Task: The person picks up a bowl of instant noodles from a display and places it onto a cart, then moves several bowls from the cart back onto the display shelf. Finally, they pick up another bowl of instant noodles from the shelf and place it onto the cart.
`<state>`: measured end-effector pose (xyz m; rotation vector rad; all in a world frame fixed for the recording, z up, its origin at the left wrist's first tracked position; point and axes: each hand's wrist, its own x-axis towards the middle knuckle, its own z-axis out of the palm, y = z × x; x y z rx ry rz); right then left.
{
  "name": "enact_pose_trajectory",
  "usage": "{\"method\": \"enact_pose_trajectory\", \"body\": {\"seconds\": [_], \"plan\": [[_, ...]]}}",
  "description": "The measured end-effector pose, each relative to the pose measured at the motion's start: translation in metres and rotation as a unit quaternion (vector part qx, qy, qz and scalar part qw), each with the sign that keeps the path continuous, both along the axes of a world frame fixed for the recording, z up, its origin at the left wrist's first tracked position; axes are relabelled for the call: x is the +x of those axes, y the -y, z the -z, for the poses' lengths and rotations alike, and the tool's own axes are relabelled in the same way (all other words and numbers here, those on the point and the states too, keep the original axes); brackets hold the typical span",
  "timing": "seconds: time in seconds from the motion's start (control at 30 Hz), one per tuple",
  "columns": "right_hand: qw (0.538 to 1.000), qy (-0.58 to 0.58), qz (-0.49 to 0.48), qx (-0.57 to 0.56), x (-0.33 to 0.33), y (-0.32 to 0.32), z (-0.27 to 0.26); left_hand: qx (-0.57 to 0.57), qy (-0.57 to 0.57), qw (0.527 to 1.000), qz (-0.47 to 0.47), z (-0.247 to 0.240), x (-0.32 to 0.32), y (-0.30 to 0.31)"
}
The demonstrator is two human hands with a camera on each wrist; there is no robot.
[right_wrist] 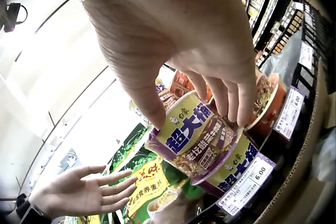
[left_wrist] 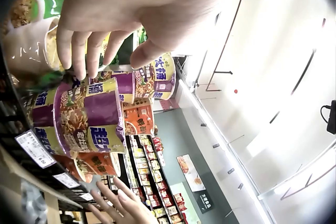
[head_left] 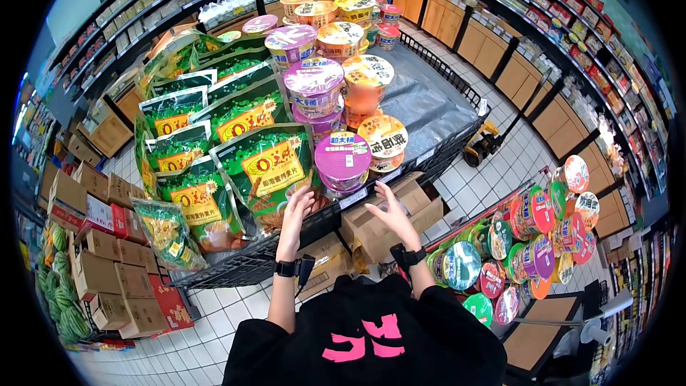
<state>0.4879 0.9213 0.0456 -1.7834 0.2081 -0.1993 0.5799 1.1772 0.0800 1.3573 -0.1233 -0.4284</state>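
Two bare hands are held apart, palms facing, just in front of a stack of purple-lidded instant noodle tubs (head_left: 343, 157) at the display's near edge. My left hand (head_left: 294, 216) has its fingers extended beside a green oatmeal bag (head_left: 275, 171) and holds nothing. On the other side, my right hand (head_left: 394, 216) is spread and empty, below a tub with an orange and white lid (head_left: 384, 139). In the right wrist view, its fingers overlap the upper purple noodle tub (right_wrist: 194, 134). The left wrist view shows the same stack (left_wrist: 92, 119) beyond the left fingertips.
More noodle tubs (head_left: 343, 39) are stacked toward the back, beside grey sheeting (head_left: 436, 93). Cardboard boxes (head_left: 400, 211) stand under the rack's edge with price tags (right_wrist: 247, 184). Loose noodle tubs (head_left: 532, 257) crowd the right; cartons (head_left: 107, 257) and watermelons (head_left: 68, 300) lie left.
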Motion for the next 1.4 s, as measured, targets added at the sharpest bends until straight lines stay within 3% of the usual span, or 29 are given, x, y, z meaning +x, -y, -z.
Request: {"method": "enact_pose_trajectory", "body": {"seconds": [0.2,0.47,0.97,1.4], "plan": [[1.0,0.01,-0.027,-0.005,0.045,0.003,-0.005,0.003,0.002,1.0,-0.024,0.008,0.033,0.024],[0.991,0.13,-0.016,-0.001,0.089,0.006,0.005,0.012,0.031,0.999,-0.012,0.008,0.055,0.058],[0.987,0.14,-0.037,0.074,0.09,-0.004,0.003,-0.018,0.059,0.997,0.045,-0.002,0.051,0.07],[0.984,0.168,-0.023,0.054,0.054,-0.026,-0.05,-0.05,0.087,0.994,0.032,-0.035,0.019,0.051]]}}
